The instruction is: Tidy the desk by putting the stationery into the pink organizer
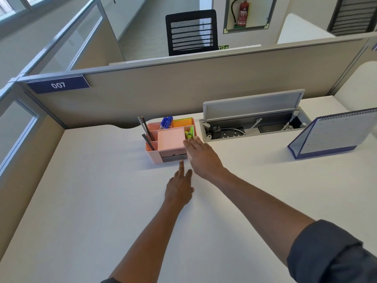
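From the head view, the pink organizer point(166, 142) stands on the white counter point(85, 201), near the grey partition at the back. It looks already filled: dark pencils point(147, 131) lean in the left compartments, blue markers point(166, 121) stand at the back, an orange pad point(182, 122) lies in the back right slot, and a green stapler-like thing point(189, 133) sits in the right slot. The big middle compartment seems empty.

The right hand point(201, 155) is open, with the fingers spread, and rests against the right side of the organizer; it holds nothing. The left hand point(179, 188) is also open and empty, with one finger stretched toward the small dark drawer point(173, 156) on the front, very close to it or just touching; I cannot tell which.

I see no loose stationery on the counter, so the task seems almost finished. I judge the person is steadying the organizer or closing the drawer.

What could go wrong: a strong push on the drawer may slide the light organizer back, or tip it, and the tall pencils could fall out. The right hand, so near the green item, may also knock it. To the right, the open cable tray point(253, 127) and a desk calendar point(336, 135) stand well apart.
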